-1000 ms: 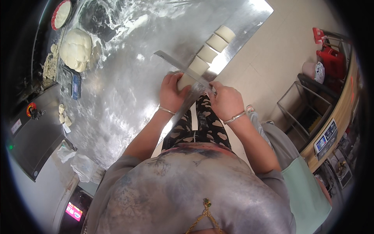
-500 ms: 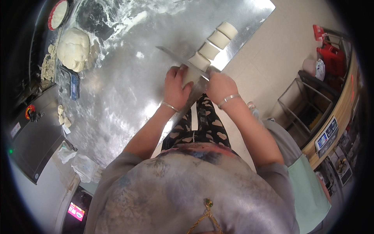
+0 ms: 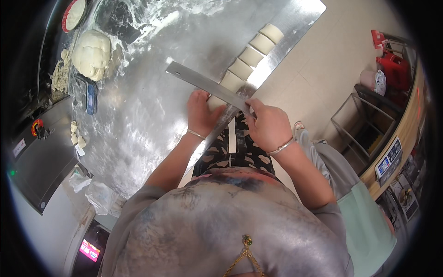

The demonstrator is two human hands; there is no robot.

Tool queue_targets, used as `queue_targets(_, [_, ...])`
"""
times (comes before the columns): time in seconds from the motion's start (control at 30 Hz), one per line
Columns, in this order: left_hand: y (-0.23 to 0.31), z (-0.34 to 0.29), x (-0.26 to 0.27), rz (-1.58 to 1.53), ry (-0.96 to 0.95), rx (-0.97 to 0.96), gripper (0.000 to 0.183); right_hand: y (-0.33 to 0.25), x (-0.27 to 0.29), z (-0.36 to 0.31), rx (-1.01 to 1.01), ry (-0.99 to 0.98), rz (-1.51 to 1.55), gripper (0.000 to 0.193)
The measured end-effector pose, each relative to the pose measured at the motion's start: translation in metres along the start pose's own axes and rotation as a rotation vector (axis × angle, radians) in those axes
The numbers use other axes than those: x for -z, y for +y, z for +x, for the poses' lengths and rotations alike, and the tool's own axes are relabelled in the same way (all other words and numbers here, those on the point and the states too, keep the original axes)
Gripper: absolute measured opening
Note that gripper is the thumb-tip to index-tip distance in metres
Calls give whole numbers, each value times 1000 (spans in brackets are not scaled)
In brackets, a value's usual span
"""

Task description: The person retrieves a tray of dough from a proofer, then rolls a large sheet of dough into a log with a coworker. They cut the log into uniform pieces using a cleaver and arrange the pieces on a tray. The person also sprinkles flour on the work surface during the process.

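Observation:
A long knife (image 3: 198, 82) with a broad metal blade lies slantwise across the dough. My right hand (image 3: 270, 123) is closed round its handle end, near the table edge. Just below the blade, my left hand (image 3: 203, 114) grips the near end of a pale dough roll (image 3: 214, 102), thumb on one side and fingers on the other; part of it is hidden by the hand and blade. Beyond the blade a row of cut dough pieces (image 3: 251, 56) runs along the edge toward the far right. The nearest piece (image 3: 232, 82) lies beside the blade.
The floured metal table (image 3: 152, 101) ends at my right. At its left stand a large dough lump (image 3: 92, 54), a small scale (image 3: 91, 99), dough scraps (image 3: 74, 131) and a red-rimmed bowl (image 3: 74, 15). A person in a green apron (image 3: 367, 226) is close on my right, near a metal rack (image 3: 364, 122).
My right hand has drawn the knife back toward me and left, so its blade now shows broadside over the roll. My left hand has shifted slightly left. One more piece appears separate.

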State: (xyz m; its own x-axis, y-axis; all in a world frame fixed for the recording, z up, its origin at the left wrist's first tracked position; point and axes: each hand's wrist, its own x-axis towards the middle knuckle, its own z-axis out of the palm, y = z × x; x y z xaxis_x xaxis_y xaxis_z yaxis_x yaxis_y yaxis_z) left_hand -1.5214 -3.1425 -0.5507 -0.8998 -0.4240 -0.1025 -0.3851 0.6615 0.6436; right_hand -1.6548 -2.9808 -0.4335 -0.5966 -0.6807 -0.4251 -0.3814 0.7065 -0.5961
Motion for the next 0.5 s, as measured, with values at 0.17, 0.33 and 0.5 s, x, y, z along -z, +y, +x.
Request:
queue_targets(0.17, [1,-3,-1,-72,36,1,48,6,-17,2,-67,-35,-42,23])
queue_targets(0.33, [7,-2,2,-73,39,24,48,13,-29,7,-111,-47,-78,21])
queue_targets(0.5, [6,-1,-3,-32,19,43,49,17,-43,30,-193,-155,-157,17])
